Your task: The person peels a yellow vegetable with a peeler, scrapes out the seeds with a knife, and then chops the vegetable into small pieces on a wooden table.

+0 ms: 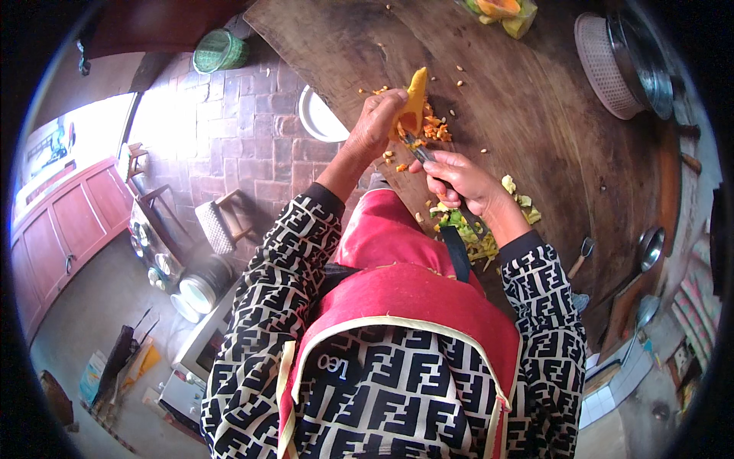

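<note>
My left hand (378, 117) grips a yellow-orange wedge of pumpkin (421, 86), its pointed end up and away from me. In my right hand (464, 181) is a narrow dark metal tool (423, 152), perhaps a knife or scissors; its tip touches the wedge's hollow lower part, with orange pulp on it. Beneath and beside the wedge, a heap of stringy orange pulp (437, 131) lies on the wooden table (550, 132). Pale seeds (459, 83) are scattered around it. Green and yellow peelings (479, 245) sit below my right wrist, partly hidden by it.
A plastic bag with pumpkin pieces (504, 14) is at the far edge. A pink woven basket (602, 69) and metal basin (642, 63) stand right. A wooden-handled peeler (582, 255) and ladle (652, 249) lie nearer. Left of the table are a white basin (321, 117) and green basket (218, 51).
</note>
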Demonstrator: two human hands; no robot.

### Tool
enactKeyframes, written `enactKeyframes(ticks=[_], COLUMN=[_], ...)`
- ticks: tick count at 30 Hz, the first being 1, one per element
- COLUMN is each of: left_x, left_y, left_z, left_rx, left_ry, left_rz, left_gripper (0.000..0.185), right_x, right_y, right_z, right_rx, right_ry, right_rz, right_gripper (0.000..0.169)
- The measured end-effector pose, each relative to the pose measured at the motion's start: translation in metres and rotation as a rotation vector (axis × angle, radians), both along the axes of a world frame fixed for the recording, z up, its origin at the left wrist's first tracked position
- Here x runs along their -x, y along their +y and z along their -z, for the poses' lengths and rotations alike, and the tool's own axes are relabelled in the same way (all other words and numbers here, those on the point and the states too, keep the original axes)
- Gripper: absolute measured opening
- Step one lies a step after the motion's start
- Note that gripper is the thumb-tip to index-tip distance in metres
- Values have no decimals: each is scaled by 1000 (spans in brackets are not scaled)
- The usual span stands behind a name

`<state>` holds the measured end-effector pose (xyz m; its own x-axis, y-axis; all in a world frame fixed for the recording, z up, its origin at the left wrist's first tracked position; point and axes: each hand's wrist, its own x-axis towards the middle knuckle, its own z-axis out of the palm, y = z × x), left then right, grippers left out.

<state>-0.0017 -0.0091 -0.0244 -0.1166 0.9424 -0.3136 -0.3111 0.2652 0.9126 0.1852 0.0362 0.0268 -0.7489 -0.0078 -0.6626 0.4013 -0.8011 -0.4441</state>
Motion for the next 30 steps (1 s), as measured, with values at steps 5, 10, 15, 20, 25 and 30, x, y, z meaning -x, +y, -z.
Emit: enactKeyframes(ticks=[5, 10, 15, 20, 25, 30], left_x=[-1, 4, 4, -3, 6, 17], left_y=[3, 2, -1, 2, 4, 6], left_z=[0, 12, 16, 22, 21, 21], left_rx=[164, 120, 94, 122, 134, 98], left_ry=[-526, -867, -1174, -1204, -987, -1041], left_rz=[-295, -329, -245, -219, -364, -420], left_gripper=[41, 47, 48, 45, 46, 48], right_x=[-11, -30, -27, -28, -20, -41], right_y=[5, 4, 6, 2, 5, 4], right_z=[9, 52, 42, 45, 27, 66], right_rx=[-389, -1428, -1609, -1263, -817, -1263], right_ry=[-169, -330, -401, -245, -325, -390], right_rz=[-12, -235, -261, -46, 128, -124], right_gripper=[20, 18, 18, 20, 22, 23])
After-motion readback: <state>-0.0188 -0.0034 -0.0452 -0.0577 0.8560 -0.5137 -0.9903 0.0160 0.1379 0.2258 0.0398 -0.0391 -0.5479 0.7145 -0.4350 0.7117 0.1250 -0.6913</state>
